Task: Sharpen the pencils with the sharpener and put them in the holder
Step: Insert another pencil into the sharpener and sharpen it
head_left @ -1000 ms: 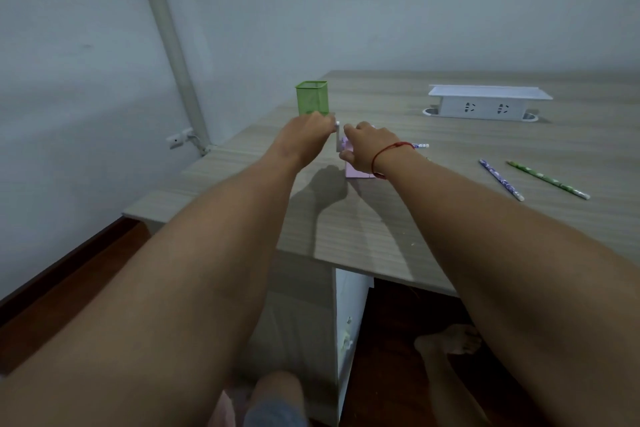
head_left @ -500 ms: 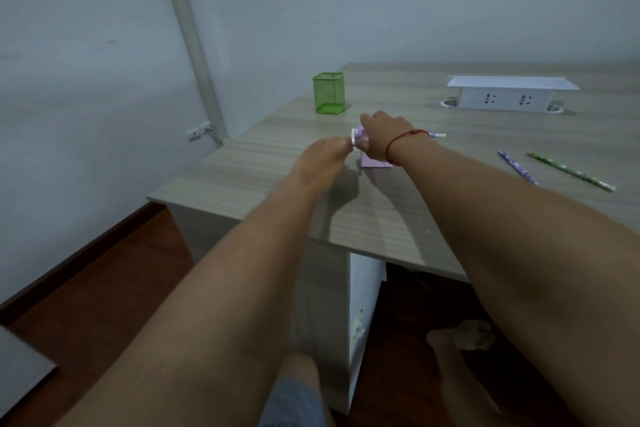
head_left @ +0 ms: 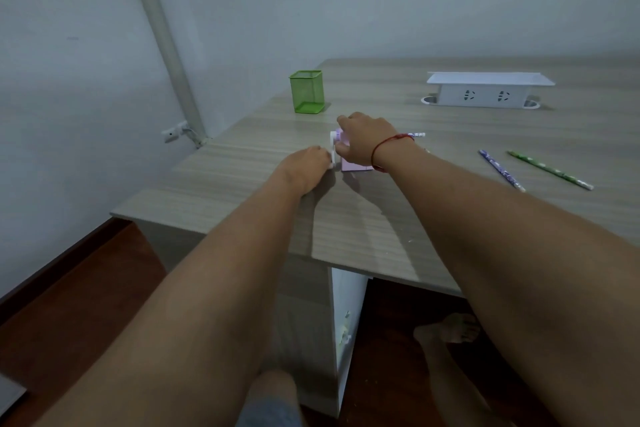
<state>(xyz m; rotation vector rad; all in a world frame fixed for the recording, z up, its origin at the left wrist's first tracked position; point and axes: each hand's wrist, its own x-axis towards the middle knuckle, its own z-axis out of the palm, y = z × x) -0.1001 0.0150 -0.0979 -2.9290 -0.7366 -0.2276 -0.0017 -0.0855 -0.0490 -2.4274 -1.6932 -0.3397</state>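
Note:
A pink crank sharpener (head_left: 355, 165) stands on the wooden desk (head_left: 398, 218). My right hand (head_left: 363, 142) grips its top from above and hides most of it. My left hand (head_left: 306, 166) pinches the white crank handle (head_left: 332, 149) on the sharpener's left side, low in its turn. A pencil's end (head_left: 417, 134) sticks out to the right behind my right wrist. A blue patterned pencil (head_left: 501, 170) and a green pencil (head_left: 549, 169) lie loose on the desk at the right. The green mesh holder (head_left: 307, 91) stands behind the sharpener, with nothing visible in it.
A white socket box (head_left: 485, 90) sits at the desk's back right. The desk's front edge (head_left: 221, 232) and left corner are near my arms. A white pipe (head_left: 159, 42) runs up the wall at left. My bare feet are on the red floor below.
My left hand has swung from the top of the crank's turn down to its low near side. The right hand stays on the sharpener. My view has shifted left.

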